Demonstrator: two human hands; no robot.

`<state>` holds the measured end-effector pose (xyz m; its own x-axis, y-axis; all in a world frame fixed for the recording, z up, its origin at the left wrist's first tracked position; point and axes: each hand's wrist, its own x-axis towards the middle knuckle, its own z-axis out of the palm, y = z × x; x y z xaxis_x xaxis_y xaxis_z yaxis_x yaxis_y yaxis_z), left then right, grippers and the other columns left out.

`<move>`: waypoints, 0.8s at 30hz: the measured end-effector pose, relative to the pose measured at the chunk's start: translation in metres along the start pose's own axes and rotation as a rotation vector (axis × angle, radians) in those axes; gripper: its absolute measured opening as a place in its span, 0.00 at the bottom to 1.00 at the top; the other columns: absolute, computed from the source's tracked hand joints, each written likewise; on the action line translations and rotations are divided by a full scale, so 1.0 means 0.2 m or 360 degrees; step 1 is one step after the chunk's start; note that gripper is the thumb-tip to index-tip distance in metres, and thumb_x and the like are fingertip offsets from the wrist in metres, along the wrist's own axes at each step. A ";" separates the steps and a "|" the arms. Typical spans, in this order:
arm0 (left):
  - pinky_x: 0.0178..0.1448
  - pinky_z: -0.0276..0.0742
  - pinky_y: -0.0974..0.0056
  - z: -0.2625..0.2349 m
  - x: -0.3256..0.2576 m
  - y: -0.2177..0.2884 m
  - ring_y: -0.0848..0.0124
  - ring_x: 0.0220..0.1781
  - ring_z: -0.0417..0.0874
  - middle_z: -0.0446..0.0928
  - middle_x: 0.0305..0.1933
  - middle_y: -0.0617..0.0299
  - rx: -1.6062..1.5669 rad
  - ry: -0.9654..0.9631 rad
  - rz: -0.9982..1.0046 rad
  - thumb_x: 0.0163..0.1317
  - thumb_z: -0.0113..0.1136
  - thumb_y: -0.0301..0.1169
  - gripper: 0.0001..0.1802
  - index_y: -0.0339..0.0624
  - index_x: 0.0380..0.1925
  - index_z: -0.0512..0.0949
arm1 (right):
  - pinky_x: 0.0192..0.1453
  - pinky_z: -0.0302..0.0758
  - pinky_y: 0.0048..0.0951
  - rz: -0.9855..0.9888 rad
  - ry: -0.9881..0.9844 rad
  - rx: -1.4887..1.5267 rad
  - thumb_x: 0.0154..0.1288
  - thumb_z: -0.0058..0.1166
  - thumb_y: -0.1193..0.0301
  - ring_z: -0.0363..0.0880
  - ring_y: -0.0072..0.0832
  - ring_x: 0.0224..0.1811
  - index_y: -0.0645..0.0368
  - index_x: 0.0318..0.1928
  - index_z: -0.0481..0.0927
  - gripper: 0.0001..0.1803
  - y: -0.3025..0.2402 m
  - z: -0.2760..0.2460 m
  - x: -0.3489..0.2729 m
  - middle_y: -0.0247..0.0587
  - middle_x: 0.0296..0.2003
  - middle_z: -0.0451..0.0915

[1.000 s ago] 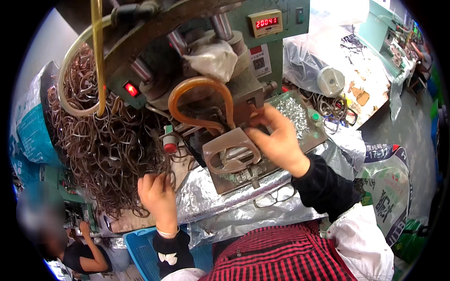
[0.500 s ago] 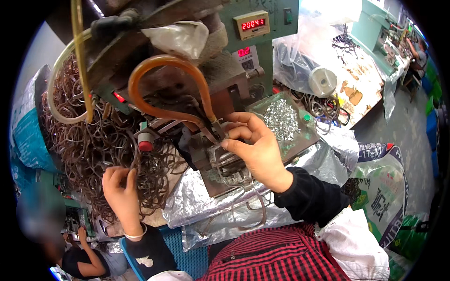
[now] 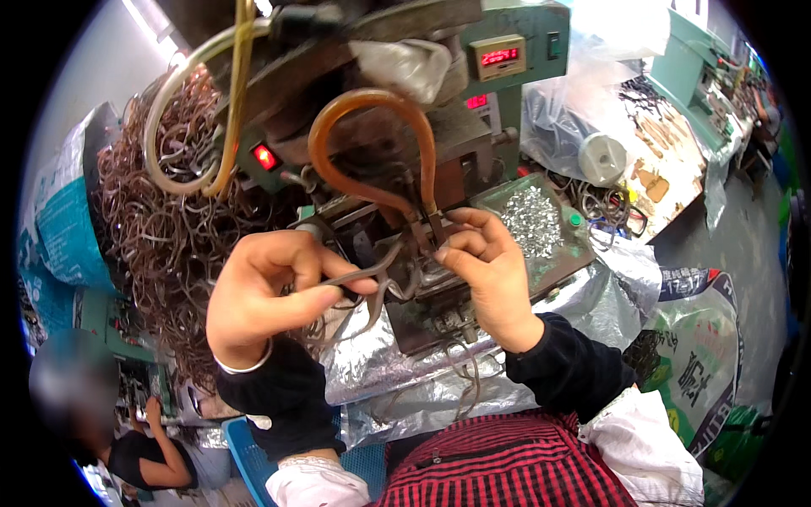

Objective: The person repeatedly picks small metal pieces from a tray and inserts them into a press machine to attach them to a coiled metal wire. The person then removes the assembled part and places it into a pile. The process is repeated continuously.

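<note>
My left hand (image 3: 266,296) pinches a thin curved metal wire piece (image 3: 372,266) between thumb and fingers and holds it out toward the machine's metal fixture (image 3: 422,287). My right hand (image 3: 486,270) has its fingertips closed on the other end of the wire at the fixture, just below the orange-brown tube loop (image 3: 372,144). A big tangled heap of brown wire loops (image 3: 169,245) lies to the left of my left hand.
A green machine with a red digit display (image 3: 498,57) and a red lit button (image 3: 264,157) stands behind. A tray of small shiny metal bits (image 3: 532,220) sits right of the fixture. Foil sheeting (image 3: 608,287) covers the bench. Another person (image 3: 144,448) sits lower left.
My left hand rose from the wire heap up to the fixture with a wire piece in it. My right hand stayed at the fixture and now pinches the wire.
</note>
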<state>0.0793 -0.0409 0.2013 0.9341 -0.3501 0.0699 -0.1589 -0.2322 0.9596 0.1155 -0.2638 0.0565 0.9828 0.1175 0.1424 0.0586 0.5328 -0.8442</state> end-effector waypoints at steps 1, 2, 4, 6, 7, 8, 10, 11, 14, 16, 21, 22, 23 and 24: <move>0.44 0.83 0.61 0.01 -0.01 0.01 0.59 0.38 0.89 0.86 0.37 0.38 -0.0071 0.0119 0.0068 0.55 0.70 0.31 0.19 0.42 0.17 0.67 | 0.56 0.72 0.21 -0.0021 0.0002 0.0007 0.63 0.60 0.81 0.78 0.18 0.46 0.70 0.61 0.69 0.26 0.01 0.01 0.00 0.34 0.36 0.83; 0.44 0.84 0.61 0.01 0.00 0.03 0.59 0.38 0.89 0.86 0.37 0.38 -0.0028 0.0155 0.0050 0.55 0.71 0.31 0.19 0.42 0.18 0.68 | 0.56 0.72 0.21 -0.0033 0.0008 0.0026 0.63 0.60 0.81 0.78 0.18 0.46 0.70 0.60 0.70 0.26 0.01 0.03 0.00 0.35 0.37 0.83; 0.43 0.85 0.61 0.02 0.00 0.01 0.58 0.37 0.89 0.86 0.37 0.38 -0.0036 0.0173 0.0054 0.55 0.70 0.31 0.19 0.41 0.18 0.68 | 0.57 0.72 0.22 -0.0036 0.0065 0.0069 0.62 0.61 0.82 0.79 0.19 0.46 0.69 0.60 0.70 0.26 0.01 0.04 0.00 0.37 0.39 0.83; 0.42 0.85 0.61 0.03 0.05 0.00 0.59 0.37 0.88 0.86 0.37 0.39 -0.0046 0.0141 0.0059 0.56 0.70 0.32 0.19 0.40 0.19 0.68 | 0.58 0.72 0.23 -0.0043 0.0155 0.0176 0.61 0.61 0.83 0.80 0.21 0.46 0.69 0.60 0.71 0.26 0.01 0.01 -0.01 0.39 0.42 0.84; 0.41 0.85 0.61 0.02 0.05 0.01 0.59 0.38 0.88 0.86 0.38 0.39 -0.0079 0.0122 0.0046 0.56 0.70 0.32 0.19 0.40 0.19 0.68 | 0.60 0.73 0.24 -0.0030 0.0145 0.0145 0.62 0.60 0.83 0.80 0.22 0.47 0.69 0.60 0.71 0.25 0.00 0.01 -0.01 0.40 0.43 0.83; 0.41 0.84 0.60 0.01 0.04 0.01 0.59 0.38 0.88 0.86 0.38 0.39 -0.0079 0.0108 0.0070 0.56 0.70 0.31 0.19 0.40 0.19 0.67 | 0.60 0.72 0.25 0.0010 0.0131 0.0149 0.62 0.59 0.83 0.80 0.23 0.49 0.69 0.60 0.70 0.25 -0.02 0.03 -0.02 0.41 0.46 0.82; 0.42 0.83 0.59 0.00 0.01 -0.01 0.60 0.38 0.88 0.86 0.38 0.39 -0.0034 0.0011 0.0126 0.57 0.69 0.30 0.19 0.41 0.19 0.67 | 0.62 0.72 0.27 0.0023 0.0114 0.0075 0.64 0.57 0.81 0.78 0.25 0.55 0.69 0.63 0.69 0.27 -0.10 0.04 -0.07 0.46 0.55 0.79; 0.38 0.79 0.69 -0.02 -0.01 -0.03 0.71 0.36 0.87 0.86 0.37 0.43 -0.0024 -0.0209 0.0314 0.58 0.66 0.23 0.18 0.43 0.16 0.66 | 0.66 0.70 0.29 0.0006 -0.0063 -0.0088 0.65 0.57 0.79 0.76 0.29 0.60 0.68 0.67 0.67 0.30 -0.14 0.01 -0.13 0.46 0.61 0.75; 0.34 0.80 0.66 -0.02 -0.16 -0.04 0.65 0.33 0.89 0.86 0.34 0.43 -0.0158 -0.0762 0.0547 0.53 0.68 0.19 0.19 0.43 0.14 0.67 | 0.69 0.69 0.35 -0.0457 -0.0249 -0.1092 0.70 0.57 0.74 0.76 0.35 0.64 0.68 0.64 0.74 0.24 -0.25 -0.07 -0.14 0.47 0.60 0.79; 0.33 0.80 0.66 0.06 -0.16 -0.02 0.63 0.33 0.90 0.86 0.33 0.41 -0.0044 -0.0790 0.0583 0.52 0.68 0.18 0.18 0.42 0.14 0.68 | 0.66 0.73 0.36 -0.0751 -0.0242 -0.1004 0.67 0.62 0.65 0.80 0.38 0.60 0.66 0.60 0.78 0.25 -0.32 -0.10 -0.16 0.52 0.56 0.81; 0.34 0.80 0.64 0.53 -0.16 -0.31 0.65 0.28 0.84 0.84 0.41 0.37 -0.1667 0.0368 0.0690 0.71 0.57 0.43 0.22 0.34 0.27 0.75 | 0.22 0.64 0.34 -0.1092 -0.0454 -0.0949 0.64 0.67 0.59 0.71 0.34 0.18 0.61 0.27 0.78 0.19 -0.23 -0.08 -0.26 0.38 0.18 0.73; 0.35 0.79 0.65 0.58 -0.18 -0.33 0.64 0.29 0.84 0.83 0.45 0.38 -0.1593 0.0533 0.0538 0.72 0.56 0.44 0.22 0.32 0.33 0.76 | 0.20 0.63 0.32 -0.1203 -0.0198 -0.0869 0.65 0.67 0.61 0.69 0.32 0.16 0.59 0.23 0.77 0.19 -0.24 -0.06 -0.24 0.36 0.15 0.70; 0.35 0.79 0.66 0.63 -0.21 -0.36 0.64 0.31 0.85 0.82 0.48 0.39 -0.1510 0.0694 0.0384 0.73 0.56 0.44 0.23 0.29 0.39 0.78 | 0.20 0.62 0.32 -0.1302 -0.0139 -0.0931 0.63 0.68 0.61 0.69 0.32 0.16 0.58 0.23 0.77 0.19 -0.24 -0.06 -0.23 0.35 0.15 0.70; 0.36 0.77 0.68 0.68 -0.24 -0.36 0.62 0.34 0.86 0.82 0.50 0.41 -0.0809 0.0816 0.0216 0.74 0.54 0.44 0.25 0.27 0.45 0.80 | 0.20 0.61 0.31 -0.1406 -0.0081 -0.0987 0.62 0.69 0.61 0.69 0.31 0.16 0.57 0.23 0.77 0.18 -0.23 -0.07 -0.21 0.34 0.16 0.69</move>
<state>0.0023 -0.1315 0.0907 0.9688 0.1514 0.1962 -0.2321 0.2765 0.9326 0.0730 -0.3047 0.0831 0.5416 -0.0582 0.8386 0.8358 -0.0694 -0.5446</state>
